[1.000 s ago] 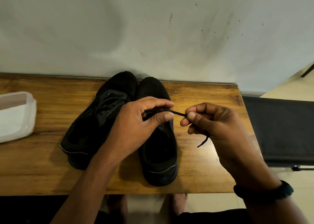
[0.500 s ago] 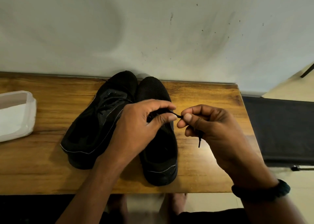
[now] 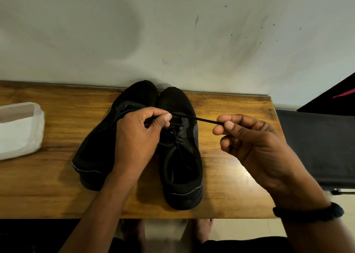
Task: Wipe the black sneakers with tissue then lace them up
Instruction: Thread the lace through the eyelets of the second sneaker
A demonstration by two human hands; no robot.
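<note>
Nearest me, the right hand [image 3: 255, 147] pinches the black lace [image 3: 199, 118] between thumb and forefinger, its other fingers curled in. The left hand [image 3: 138, 135] pinches it closer to the shoe, so the cord runs taut between them, I'd guess to draw slack through. Under them on the wooden table [image 3: 57, 185], the right sneaker [image 3: 175, 103] stands heel-near, matte black mesh with laces loosely crossed, touching the left sneaker [image 3: 96, 153]; a white tissue pack [image 3: 17, 130] lies well apart, leftward.
</note>
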